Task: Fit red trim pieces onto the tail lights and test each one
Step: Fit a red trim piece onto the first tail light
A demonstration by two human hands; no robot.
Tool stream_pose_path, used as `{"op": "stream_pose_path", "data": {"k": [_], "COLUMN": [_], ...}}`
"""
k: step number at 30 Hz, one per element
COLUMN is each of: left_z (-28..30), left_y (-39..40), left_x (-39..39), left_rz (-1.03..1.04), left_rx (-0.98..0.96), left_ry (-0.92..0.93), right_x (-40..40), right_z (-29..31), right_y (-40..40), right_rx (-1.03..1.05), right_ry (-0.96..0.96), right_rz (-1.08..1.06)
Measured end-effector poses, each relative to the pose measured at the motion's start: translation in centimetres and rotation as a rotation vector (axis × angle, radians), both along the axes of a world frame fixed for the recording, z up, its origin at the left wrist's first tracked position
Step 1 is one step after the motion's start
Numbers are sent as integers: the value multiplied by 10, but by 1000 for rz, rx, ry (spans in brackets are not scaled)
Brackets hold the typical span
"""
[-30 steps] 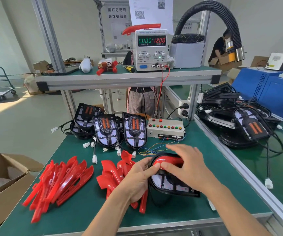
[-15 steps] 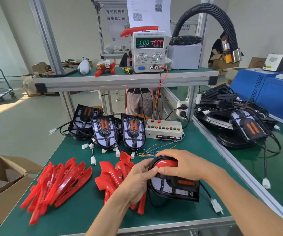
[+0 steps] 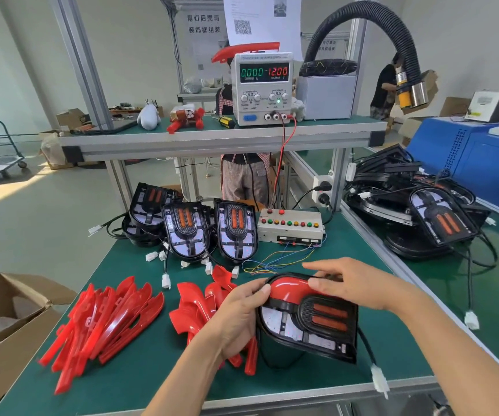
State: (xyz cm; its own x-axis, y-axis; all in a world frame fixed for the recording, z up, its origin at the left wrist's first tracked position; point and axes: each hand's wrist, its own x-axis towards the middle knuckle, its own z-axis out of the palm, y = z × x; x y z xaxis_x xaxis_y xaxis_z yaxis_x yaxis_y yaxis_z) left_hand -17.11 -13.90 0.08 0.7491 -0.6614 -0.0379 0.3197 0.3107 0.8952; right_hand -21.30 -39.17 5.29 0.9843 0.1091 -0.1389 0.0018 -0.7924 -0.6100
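Note:
A black tail light (image 3: pixel 311 324) lies tilted near the table's front edge, with a glossy red trim piece (image 3: pixel 290 288) seated along its upper curve. My left hand (image 3: pixel 239 316) grips the light's left edge, thumb on the red trim. My right hand (image 3: pixel 353 283) rests over the top right of the light, its thumb pressing the trim and its fingers over the far rim. The light's cable and white connector (image 3: pixel 378 379) trail off the front edge.
Two heaps of red trim pieces (image 3: pixel 107 319) (image 3: pixel 203 304) lie to the left. Several tail lights (image 3: pixel 236 232) stand behind, beside a button test box (image 3: pixel 290 226). A power supply (image 3: pixel 261 88) sits on the shelf. More lights (image 3: pixel 428 217) pile at right; a cardboard box (image 3: pixel 5 325) at left.
My right hand has slid back from covering the trim to the light's top right rim, uncovering the red trim and the orange lenses. The light has tilted up a little toward me.

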Motion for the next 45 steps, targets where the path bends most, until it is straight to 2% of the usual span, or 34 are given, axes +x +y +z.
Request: {"op": "stream_pose_path", "data": {"k": [3,8,11,15,18,27,36,41,45], "left_z": [1,-2,-5,-5,-6,-7,-4,1,14], "left_y": [0,-5,-7,-6,-8,-7,-8,-8,-12], "left_x": [2,3,4,2,2,2,1,2,6], "left_rz": [59,118,139,82,126,70,81,90,9], "left_rx": [-45,-79,-109,-62,-39,-74,-62,-51,-12], "left_ry": [62,120,166,12,-39,10,18,39,-81], "right_x": [-12,-27,-32,-32,-30,-30,-35,-38,-37], "right_z": [-6,-33,-44,-48,-50,-51,-43,-37,-23], "right_y": [-12,-12,-9,3,11,15,15,5,-7], "right_rx": [249,551,733,799,905,1037,971,722,410], "right_ry": [7,-139,-148,-197,-183,-205,-157,-98,-209], "right_rz": [-66,-272,-291,-363,-395,-499,-509,-404,-282]}}
